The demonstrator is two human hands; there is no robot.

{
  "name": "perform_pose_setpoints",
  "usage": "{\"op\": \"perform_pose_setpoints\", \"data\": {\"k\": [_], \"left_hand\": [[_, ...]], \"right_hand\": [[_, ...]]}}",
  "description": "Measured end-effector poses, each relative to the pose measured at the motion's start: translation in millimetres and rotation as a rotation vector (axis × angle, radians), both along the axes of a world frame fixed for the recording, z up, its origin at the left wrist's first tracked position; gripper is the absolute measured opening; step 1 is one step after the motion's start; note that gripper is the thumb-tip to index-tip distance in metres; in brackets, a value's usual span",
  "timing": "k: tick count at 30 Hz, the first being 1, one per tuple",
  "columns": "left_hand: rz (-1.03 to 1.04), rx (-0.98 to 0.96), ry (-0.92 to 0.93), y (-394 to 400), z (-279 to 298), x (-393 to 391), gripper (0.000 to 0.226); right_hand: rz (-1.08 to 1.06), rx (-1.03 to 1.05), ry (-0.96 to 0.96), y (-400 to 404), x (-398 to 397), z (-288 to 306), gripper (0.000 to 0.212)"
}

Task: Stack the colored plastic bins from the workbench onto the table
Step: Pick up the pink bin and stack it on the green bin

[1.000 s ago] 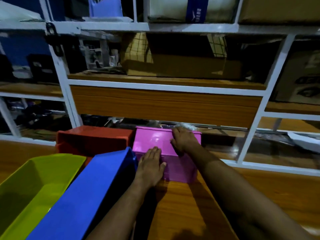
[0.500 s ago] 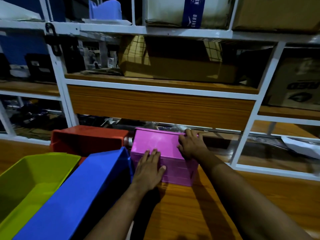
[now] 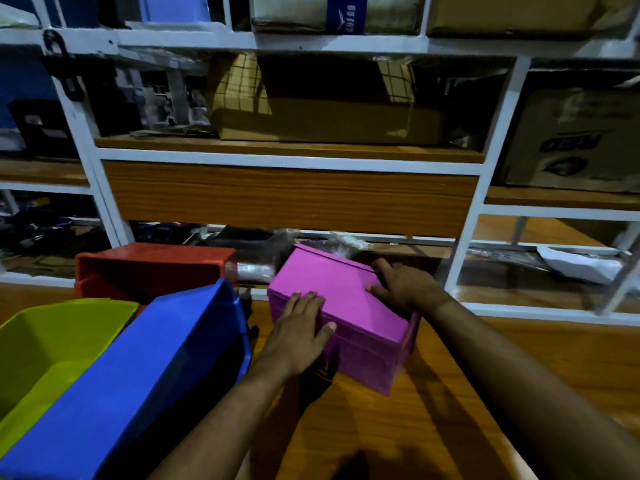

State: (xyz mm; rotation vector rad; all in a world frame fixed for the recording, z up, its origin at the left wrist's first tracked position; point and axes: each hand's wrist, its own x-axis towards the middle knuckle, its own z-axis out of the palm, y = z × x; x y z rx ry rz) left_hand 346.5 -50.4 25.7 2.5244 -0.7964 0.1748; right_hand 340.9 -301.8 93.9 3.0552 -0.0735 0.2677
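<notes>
A pink bin (image 3: 341, 299) lies upside down on the wooden bench (image 3: 398, 420), turned at an angle. My left hand (image 3: 298, 332) presses on its near left edge, thumb over the top. My right hand (image 3: 401, 285) grips its far right edge. To the left, a blue bin (image 3: 131, 372) stands tilted on its side next to a yellow-green bin (image 3: 45, 348) with its opening up. A red bin (image 3: 152, 268) sits behind them, against the shelf.
A white metal shelf frame (image 3: 464, 237) with wooden boards rises right behind the bins. Cardboard boxes (image 3: 329, 109) fill the upper shelves. Plastic wrap and clutter (image 3: 263, 251) lie on the low shelf behind the pink bin.
The pink bin has been pulled toward me and turned clockwise, away from the shelf. My right hand shifted from the bin's back edge to its right side.
</notes>
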Motion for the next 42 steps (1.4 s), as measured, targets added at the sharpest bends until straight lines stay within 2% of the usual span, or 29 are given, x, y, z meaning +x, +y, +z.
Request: {"op": "perform_pose_setpoints", "data": {"k": [4,9,15,18,21,25,29,33,35,38,41,42], "left_hand": [[-0.018,0.057,0.014,-15,5,0,0.075],[-0.009,0.091,0.043,-32,21,-13,0.066],[0.053,0.123,0.084,-66,44,-29,0.063],[0.100,0.161,0.189,-76,54,-30,0.077],[0.122,0.225,0.207,-84,60,-30,0.089],[0.117,0.218,0.165,-88,68,-29,0.070],[0.114,0.175,0.163,-88,80,-33,0.064],[0.117,0.155,0.158,-84,86,-35,0.039],[0.149,0.149,0.113,-76,91,-31,0.031],[0.146,0.139,0.138,-65,93,-25,0.032],[0.126,0.170,0.123,-61,89,-29,0.048],[0.138,0.168,0.123,-61,86,-31,0.054]], "right_hand": [[-0.063,0.002,-0.070,3,-39,-3,0.053],[-0.167,0.014,-0.103,32,-88,-1,0.039],[-0.235,0.188,-0.079,76,-134,3,0.032],[-0.279,0.342,-0.035,87,-147,5,0.035],[-0.269,0.489,-0.014,83,-148,4,0.037],[-0.166,0.741,-0.056,68,-146,-7,0.037],[-0.091,1.259,-0.058,60,-140,-19,0.033],[-0.052,1.496,-0.045,60,-137,-28,0.040],[-0.080,1.486,-0.030,53,-134,-40,0.042],[-0.154,1.350,0.005,39,-127,-63,0.038],[-0.236,1.265,0.081,34,-126,-83,0.068],[-0.264,1.269,0.106,37,-129,-82,0.061]]}}
